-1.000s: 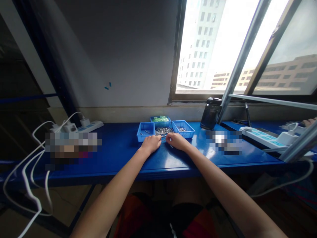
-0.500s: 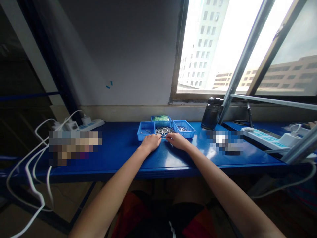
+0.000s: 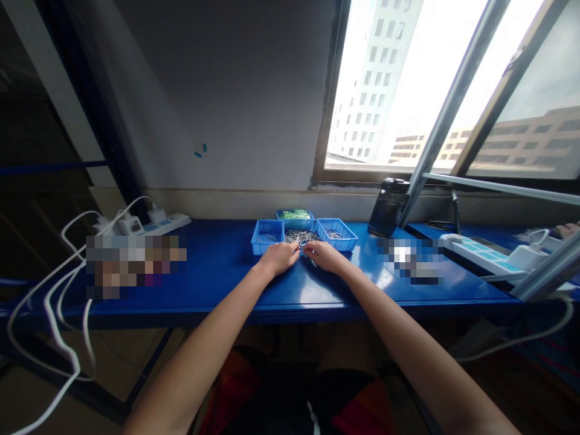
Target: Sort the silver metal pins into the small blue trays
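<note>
My left hand (image 3: 280,257) and my right hand (image 3: 322,254) rest close together on the blue table (image 3: 217,278), fingertips nearly meeting just in front of a blue tray (image 3: 300,237) heaped with small metal pins. Both hands have their fingers curled in a pinch; what they hold is too small to make out. A blue tray (image 3: 267,236) with a few pins stands to the left, another (image 3: 336,234) to the right, and a tray of green parts (image 3: 294,215) sits behind them.
A white power strip (image 3: 151,225) with trailing white cables lies at the left. A dark container (image 3: 386,207) stands by the window sill, another power strip (image 3: 480,252) at the right. Slanted metal bars (image 3: 441,121) cross the right side. Another person's hand (image 3: 570,229) shows at the far right edge.
My hands have drawn slightly closer together in front of the middle tray. The view has shifted a little; nothing else has moved.
</note>
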A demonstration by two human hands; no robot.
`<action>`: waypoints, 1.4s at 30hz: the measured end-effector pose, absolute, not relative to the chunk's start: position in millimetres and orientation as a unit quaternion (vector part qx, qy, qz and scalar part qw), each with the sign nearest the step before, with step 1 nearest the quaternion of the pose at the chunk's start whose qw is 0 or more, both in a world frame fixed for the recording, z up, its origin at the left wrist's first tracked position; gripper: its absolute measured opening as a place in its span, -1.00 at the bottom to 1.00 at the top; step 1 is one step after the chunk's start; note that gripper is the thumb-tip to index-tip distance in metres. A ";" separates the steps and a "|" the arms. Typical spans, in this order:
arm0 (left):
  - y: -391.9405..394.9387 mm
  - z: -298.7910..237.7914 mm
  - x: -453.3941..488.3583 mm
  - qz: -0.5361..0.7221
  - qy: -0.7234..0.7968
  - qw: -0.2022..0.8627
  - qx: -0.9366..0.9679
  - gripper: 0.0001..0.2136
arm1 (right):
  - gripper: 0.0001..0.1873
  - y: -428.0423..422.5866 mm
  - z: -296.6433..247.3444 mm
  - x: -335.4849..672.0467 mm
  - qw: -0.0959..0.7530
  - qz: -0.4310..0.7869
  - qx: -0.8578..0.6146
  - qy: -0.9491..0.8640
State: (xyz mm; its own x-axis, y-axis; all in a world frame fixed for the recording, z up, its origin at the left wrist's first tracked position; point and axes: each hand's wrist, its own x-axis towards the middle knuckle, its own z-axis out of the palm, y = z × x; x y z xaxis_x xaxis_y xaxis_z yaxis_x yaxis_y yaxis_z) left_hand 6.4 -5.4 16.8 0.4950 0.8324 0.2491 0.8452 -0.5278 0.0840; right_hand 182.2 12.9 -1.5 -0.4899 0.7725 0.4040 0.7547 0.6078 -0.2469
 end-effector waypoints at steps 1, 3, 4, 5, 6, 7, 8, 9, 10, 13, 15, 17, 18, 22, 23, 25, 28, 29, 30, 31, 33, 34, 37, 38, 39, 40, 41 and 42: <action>-6.7 18.0 6.7 -0.134 -0.476 0.022 -0.869 -0.74 | -0.84 13.2 -2.1 182.3 0.242 0.014 -0.440 -0.865; -8.1 19.2 7.2 -0.147 -0.465 0.024 -0.873 -0.73 | -0.84 13.3 -2.6 181.8 0.238 0.005 -0.434 -0.869; -8.3 19.3 7.2 -0.153 -0.459 0.025 -0.875 -0.74 | -0.83 13.1 -2.6 181.2 0.237 0.002 -0.431 -0.871; -8.1 19.2 7.2 -0.160 -0.452 0.027 -0.877 -0.75 | -0.83 12.7 -2.3 180.5 0.238 0.000 -0.427 -0.872; -7.8 19.1 7.1 -0.165 -0.446 0.026 -0.879 -0.76 | -0.83 12.3 -1.8 179.7 0.239 -0.001 -0.424 -0.874; -7.4 18.9 7.0 -0.169 -0.443 0.025 -0.880 -0.77 | -0.84 11.8 -1.2 178.9 0.242 -0.001 -0.421 -0.874; -7.0 18.8 6.9 -0.172 -0.442 0.022 -0.880 -0.77 | -0.83 11.5 -0.6 178.3 0.244 0.000 -0.418 -0.875; -6.8 18.9 6.9 -0.174 -0.442 0.019 -0.880 -0.78 | -0.83 11.1 0.0 177.7 0.245 0.002 -0.416 -0.876; -6.6 19.1 6.9 -0.176 -0.443 0.016 -0.879 -0.78 | -0.82 10.9 0.5 177.3 0.247 0.004 -0.413 -0.877; -6.3 19.5 6.9 -0.184 -0.440 0.007 -0.879 -0.78 | -0.80 10.3 1.8 176.9 0.249 0.008 -0.406 -0.879; -5.6 18.7 6.4 -0.190 -0.433 0.005 -0.881 -0.79 | -0.81 9.8 2.8 176.7 0.251 0.008 -0.406 -0.878; -4.4 17.1 5.7 -0.200 -0.423 0.007 -0.884 -0.80 | -0.82 9.0 3.8 176.6 0.252 0.009 -0.409 -0.877; -3.8 16.1 5.3 -0.205 -0.418 0.008 -0.885 -0.81 | -0.82 8.5 4.3 176.5 0.253 0.011 -0.409 -0.877; -3.4 14.2 4.8 -0.215 -0.406 0.012 -0.888 -0.83 | -0.85 6.7 5.2 176.0 0.254 0.025 -0.410 -0.876; -3.8 14.5 5.0 -0.215 -0.402 0.012 -0.890 -0.83 | -0.85 6.3 5.3 175.9 0.253 0.029 -0.414 -0.874; -5.1 15.7 5.5 -0.214 -0.399 0.011 -0.892 -0.85 | -0.86 5.2 5.4 175.6 0.252 0.036 -0.423 -0.869; -7.0 17.7 6.2 -0.199 -0.420 0.008 -0.886 -0.85 | -0.87 3.6 5.9 175.4 0.251 0.047 -0.436 -0.863; -7.5 18.2 6.4 -0.192 -0.431 0.007 -0.882 -0.85 | -0.87 3.1 6.2 175.5 0.250 0.050 -0.439 -0.862; -8.1 18.6 6.6 -0.187 -0.440 0.007 -0.878 -0.84 | -0.87 2.8 6.3 175.7 0.248 0.051 -0.442 -0.861; -8.6 18.9 6.8 -0.183 -0.446 0.008 -0.876 -0.84 | -0.86 2.5 6.5 175.9 0.246 0.051 -0.444 -0.860; -9.5 19.4 7.2 -0.178 -0.447 0.009 -0.876 -0.84 | -0.85 2.2 6.7 176.4 0.242 0.047 -0.447 -0.860; -9.8 19.7 7.4 -0.176 -0.448 0.009 -0.877 -0.84 | -0.84 2.1 6.8 176.6 0.239 0.043 -0.448 -0.860; -9.8 20.2 7.6 -0.173 -0.455 0.010 -0.874 -0.84 | -0.83 1.6 7.2 176.8 0.236 0.033 -0.458 -0.856; -9.6 20.2 7.7 -0.172 -0.459 0.011 -0.871 -0.84 | -0.83 1.4 7.3 176.8 0.238 0.033 -0.462 -0.854; -9.2 20.0 7.6 -0.172 -0.463 0.013 -0.869 -0.83 | -0.84 1.2 7.4 176.8 0.240 0.034 -0.465 -0.851; -8.6 19.7 7.6 -0.170 -0.467 0.014 -0.868 -0.83 | -0.84 1.1 7.4 176.8 0.244 0.037 -0.467 -0.849; -8.1 19.2 7.6 -0.168 -0.469 0.014 -0.867 -0.82 | -0.83 1.0 7.3 176.8 0.247 0.040 -0.467 -0.848; -7.5 18.7 7.6 -0.165 -0.471 0.014 -0.866 -0.82 | -0.82 1.0 7.2 176.8 0.251 0.044 -0.465 -0.848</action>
State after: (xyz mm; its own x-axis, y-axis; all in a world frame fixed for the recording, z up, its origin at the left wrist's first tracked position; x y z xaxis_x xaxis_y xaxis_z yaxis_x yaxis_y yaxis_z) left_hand 7.6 -7.5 18.7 0.5013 0.8117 0.2997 0.8211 -0.5555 0.1310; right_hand 176.8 1.0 7.2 -0.4414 0.8106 0.3849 0.7668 0.5635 -0.3074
